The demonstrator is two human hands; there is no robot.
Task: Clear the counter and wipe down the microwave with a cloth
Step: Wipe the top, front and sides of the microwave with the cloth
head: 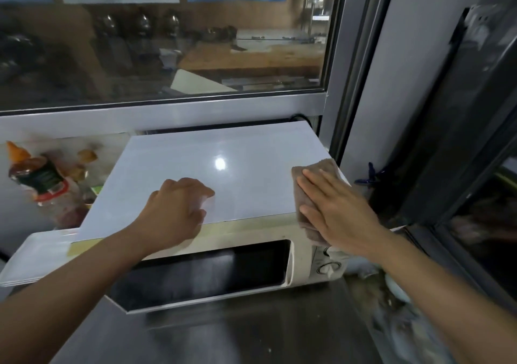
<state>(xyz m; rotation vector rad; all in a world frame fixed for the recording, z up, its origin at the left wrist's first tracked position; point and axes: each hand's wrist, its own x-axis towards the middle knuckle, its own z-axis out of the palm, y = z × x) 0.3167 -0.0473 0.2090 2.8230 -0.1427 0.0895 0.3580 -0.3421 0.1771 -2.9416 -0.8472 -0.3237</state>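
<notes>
A cream microwave [302,254] with a dark door window stands on the steel counter [251,335], its door slightly ajar. A glossy white board [223,145] lies on its top. My right hand [338,207] presses flat, fingers straight, on a brown cloth [307,193] at the board's right front corner. My left hand [179,207] rests on the board's front edge with its fingers curled under; nothing shows in its grasp.
Bottles [39,179] with orange and red caps stand to the left behind a stack of white trays [33,257]. A glass window [167,42] rises behind the microwave. A dark appliance [475,140] and a blue clip [372,173] are at the right, with blurred clutter [391,302] below.
</notes>
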